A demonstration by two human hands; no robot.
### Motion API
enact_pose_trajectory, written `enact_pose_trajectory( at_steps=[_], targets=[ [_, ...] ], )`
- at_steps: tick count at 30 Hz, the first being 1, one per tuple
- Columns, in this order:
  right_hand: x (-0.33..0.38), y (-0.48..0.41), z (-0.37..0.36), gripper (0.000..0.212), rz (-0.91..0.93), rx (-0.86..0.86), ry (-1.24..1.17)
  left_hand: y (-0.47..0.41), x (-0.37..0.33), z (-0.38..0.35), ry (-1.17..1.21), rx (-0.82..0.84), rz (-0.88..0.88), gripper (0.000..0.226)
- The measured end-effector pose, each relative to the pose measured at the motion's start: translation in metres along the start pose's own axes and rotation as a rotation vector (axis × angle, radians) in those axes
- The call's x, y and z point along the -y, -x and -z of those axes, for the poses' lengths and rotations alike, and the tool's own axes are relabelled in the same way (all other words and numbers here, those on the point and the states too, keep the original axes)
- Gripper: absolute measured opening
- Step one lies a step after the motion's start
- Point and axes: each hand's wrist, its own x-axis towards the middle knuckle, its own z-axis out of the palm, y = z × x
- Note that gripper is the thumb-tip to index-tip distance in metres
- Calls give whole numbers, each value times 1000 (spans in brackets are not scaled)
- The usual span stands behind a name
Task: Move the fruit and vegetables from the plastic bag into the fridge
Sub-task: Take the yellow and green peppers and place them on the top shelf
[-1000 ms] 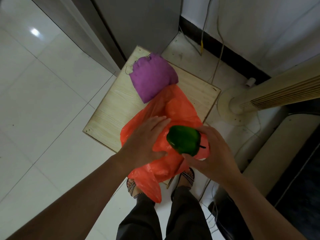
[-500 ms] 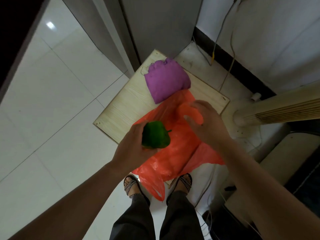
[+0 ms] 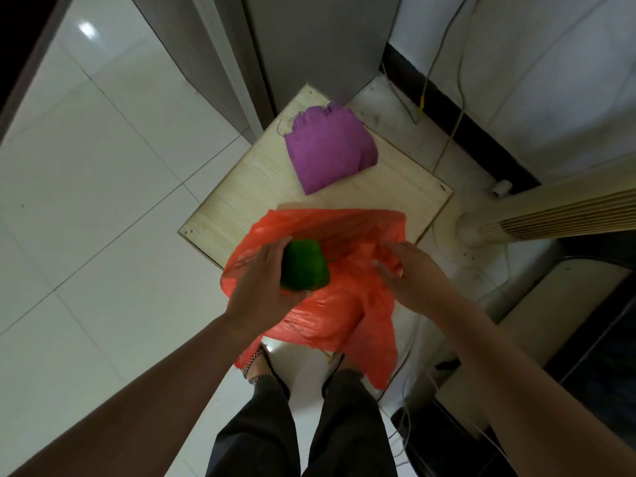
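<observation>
Head view: left hand (image 3: 261,294) fingers curl round glossy green bell pepper (image 3: 304,270), likely light, firm, slick, best cupped; right hand (image 3: 413,284) on thin orange plastic bag (image 3: 337,315), grip unclear.

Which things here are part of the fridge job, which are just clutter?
Job: pepper, held in left hand; bag, right hand on it; fridge.
Lying about: purple cloth, wooden table, fan, cables.

A purple cloth (image 3: 330,146) lies on a wooden tabletop (image 3: 241,201), a beige fan (image 3: 550,215) nearby.
</observation>
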Motion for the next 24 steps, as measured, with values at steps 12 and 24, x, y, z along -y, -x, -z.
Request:
enact_pose_trajectory(
  at_steps=[12, 24],
  targets=[
    [9, 3, -22, 55, 39, 39, 27, -26, -2, 17, 65, -7, 7, 93],
    [35, 34, -19, 33, 356, -175, 76, 35, 21, 20, 283, -113, 170, 86]
  ],
)
